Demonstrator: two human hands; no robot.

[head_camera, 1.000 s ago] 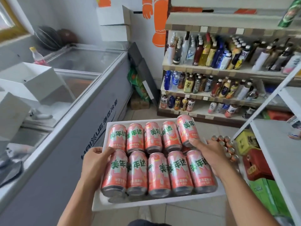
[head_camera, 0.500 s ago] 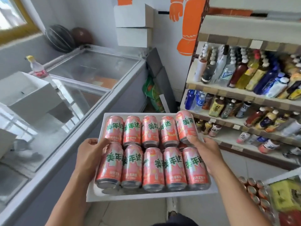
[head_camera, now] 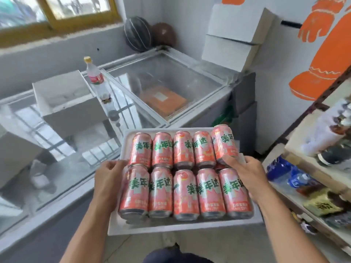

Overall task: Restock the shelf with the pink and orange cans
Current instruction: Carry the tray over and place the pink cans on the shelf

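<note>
Freezer (head_camera: pixel 191 118) behind, left hand (head_camera: pixel 108 179) and right hand (head_camera: pixel 245 174) gripping tray (head_camera: pixel 171 227) of pink cans (head_camera: pixel 185 194)

Left hand (head_camera: pixel 109 179) and right hand (head_camera: pixel 247 175), both ungloved, on bare forearms at 7 and 5 o'clock; dark navy fabric garment (head_camera: pixel 171 255) visible at 6 o'clock.

美年达 on cans (head_camera: pixel 185 194) (green lettering)

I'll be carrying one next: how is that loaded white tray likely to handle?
Probably heavy: the white tray bears two rows of pink cans. They lie on their sides, so tilting may set them rolling; the far right can sits raised. Held by left hand and right hand at its sides, it might sag.
</note>
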